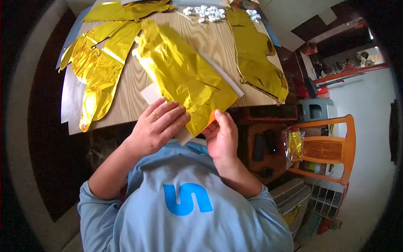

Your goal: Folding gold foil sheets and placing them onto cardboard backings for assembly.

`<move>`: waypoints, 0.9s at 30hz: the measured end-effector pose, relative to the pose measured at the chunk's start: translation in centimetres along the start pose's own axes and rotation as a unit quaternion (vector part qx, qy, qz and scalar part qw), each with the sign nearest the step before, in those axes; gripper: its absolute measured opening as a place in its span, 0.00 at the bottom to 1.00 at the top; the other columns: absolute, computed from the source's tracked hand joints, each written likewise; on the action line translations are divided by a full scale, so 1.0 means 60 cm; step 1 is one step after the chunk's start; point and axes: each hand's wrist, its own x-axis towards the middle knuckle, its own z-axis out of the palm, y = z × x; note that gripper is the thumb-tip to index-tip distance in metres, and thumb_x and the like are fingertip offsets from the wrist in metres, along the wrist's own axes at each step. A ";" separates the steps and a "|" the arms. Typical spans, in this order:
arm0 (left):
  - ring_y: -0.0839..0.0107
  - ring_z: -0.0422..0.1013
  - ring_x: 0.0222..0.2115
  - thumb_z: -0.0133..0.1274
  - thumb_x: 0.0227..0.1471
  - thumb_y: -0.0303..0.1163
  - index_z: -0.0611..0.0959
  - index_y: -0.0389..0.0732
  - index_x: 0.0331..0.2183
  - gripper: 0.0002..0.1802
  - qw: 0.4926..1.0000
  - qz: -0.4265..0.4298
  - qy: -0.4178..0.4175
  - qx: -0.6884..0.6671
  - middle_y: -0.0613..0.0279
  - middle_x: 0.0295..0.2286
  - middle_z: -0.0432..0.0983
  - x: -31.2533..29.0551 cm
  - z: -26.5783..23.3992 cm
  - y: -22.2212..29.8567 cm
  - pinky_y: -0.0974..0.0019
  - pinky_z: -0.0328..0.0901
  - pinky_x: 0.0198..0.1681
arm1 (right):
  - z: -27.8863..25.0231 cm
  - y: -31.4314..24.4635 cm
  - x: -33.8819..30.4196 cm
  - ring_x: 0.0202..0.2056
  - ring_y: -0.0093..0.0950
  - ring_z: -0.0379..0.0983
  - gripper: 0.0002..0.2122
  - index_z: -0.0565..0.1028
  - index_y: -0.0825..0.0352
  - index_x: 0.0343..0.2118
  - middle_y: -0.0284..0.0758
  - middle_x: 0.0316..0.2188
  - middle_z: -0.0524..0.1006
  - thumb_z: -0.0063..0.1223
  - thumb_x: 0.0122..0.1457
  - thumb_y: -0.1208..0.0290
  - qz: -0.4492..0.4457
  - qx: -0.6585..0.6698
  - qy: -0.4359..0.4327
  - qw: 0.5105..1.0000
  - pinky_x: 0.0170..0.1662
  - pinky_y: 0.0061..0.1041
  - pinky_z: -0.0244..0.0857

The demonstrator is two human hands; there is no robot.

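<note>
A flat, creased gold foil balloon (184, 63) lies slantwise over the near part of the table, its near end at the table's front edge. My left hand (161, 124) rests on its near left edge, fingers stretched out side by side, with a ring on one finger. My right hand (222, 130) pinches the near right corner between thumb and fingers, where the foil looks orange. A pale card (150, 93) shows from beneath the foil on the left and below my left fingers. Along the foil's right side runs a white strip (224, 77).
More flat gold foil balloons lie on the wooden table (138, 96): one at left (98, 63), one at right (256, 54). Small white bundles (208, 13) sit at the far edge. Right of the table stands a wooden chair (323, 147) with a bagged gold foil piece (295, 145).
</note>
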 end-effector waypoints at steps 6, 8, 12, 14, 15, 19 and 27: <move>0.50 0.72 0.51 0.49 0.52 0.30 0.79 0.32 0.50 0.24 0.997 0.031 0.051 -0.045 0.47 0.48 0.74 -0.013 -0.036 -0.022 0.48 0.66 0.56 | -0.004 -0.017 0.008 0.52 0.29 0.71 0.22 0.66 0.71 0.57 0.37 0.52 0.73 0.51 0.63 0.67 -0.097 -0.166 -0.064 0.979 0.55 0.33 0.65; 0.49 0.72 0.51 0.49 0.53 0.30 0.79 0.32 0.50 0.22 0.995 0.044 0.082 -0.048 0.46 0.48 0.75 -0.012 -0.046 -0.032 0.48 0.65 0.56 | -0.006 -0.039 0.015 0.44 0.22 0.69 0.26 0.67 0.71 0.55 0.33 0.46 0.74 0.62 0.58 0.62 -0.163 -0.166 -0.119 0.965 0.50 0.24 0.64; 0.49 0.74 0.49 0.56 0.52 0.25 0.81 0.31 0.46 0.18 0.983 0.057 0.164 -0.052 0.46 0.44 0.78 0.015 -0.065 -0.040 0.49 0.67 0.55 | -0.011 -0.078 0.010 0.45 0.21 0.72 0.20 0.76 0.69 0.47 0.33 0.45 0.78 0.64 0.57 0.62 -0.131 -0.164 -0.184 0.960 0.49 0.23 0.64; 0.49 0.76 0.47 0.58 0.51 0.26 0.82 0.31 0.45 0.18 0.976 0.069 0.201 -0.054 0.47 0.43 0.79 0.026 -0.071 -0.049 0.49 0.67 0.55 | -0.014 -0.097 0.010 0.43 0.20 0.73 0.16 0.78 0.68 0.44 0.31 0.43 0.80 0.64 0.57 0.64 -0.106 -0.158 -0.202 0.961 0.49 0.22 0.64; 0.50 0.75 0.47 0.58 0.51 0.26 0.82 0.32 0.45 0.18 0.978 0.068 0.190 -0.059 0.47 0.43 0.79 0.027 -0.070 -0.059 0.49 0.67 0.55 | -0.018 -0.104 0.011 0.42 0.20 0.74 0.14 0.80 0.67 0.43 0.30 0.41 0.80 0.63 0.58 0.66 -0.084 -0.147 -0.202 0.965 0.48 0.22 0.65; 0.51 0.71 0.53 0.56 0.52 0.24 0.83 0.38 0.44 0.16 0.989 0.019 0.081 -0.124 0.54 0.46 0.78 -0.006 -0.041 -0.095 0.45 0.57 0.62 | -0.050 -0.078 0.021 0.37 0.18 0.75 0.07 0.82 0.67 0.39 0.28 0.36 0.82 0.60 0.61 0.71 0.020 -0.154 -0.188 0.970 0.44 0.21 0.67; 0.48 0.53 0.65 0.52 0.36 0.19 0.81 0.44 0.50 0.33 0.974 -0.132 -0.149 -0.108 0.55 0.57 0.68 -0.029 -0.070 -0.081 0.41 0.46 0.67 | -0.131 0.044 0.039 0.37 0.16 0.75 0.08 0.82 0.68 0.39 0.28 0.37 0.82 0.60 0.61 0.70 0.062 -0.164 -0.144 0.974 0.44 0.19 0.67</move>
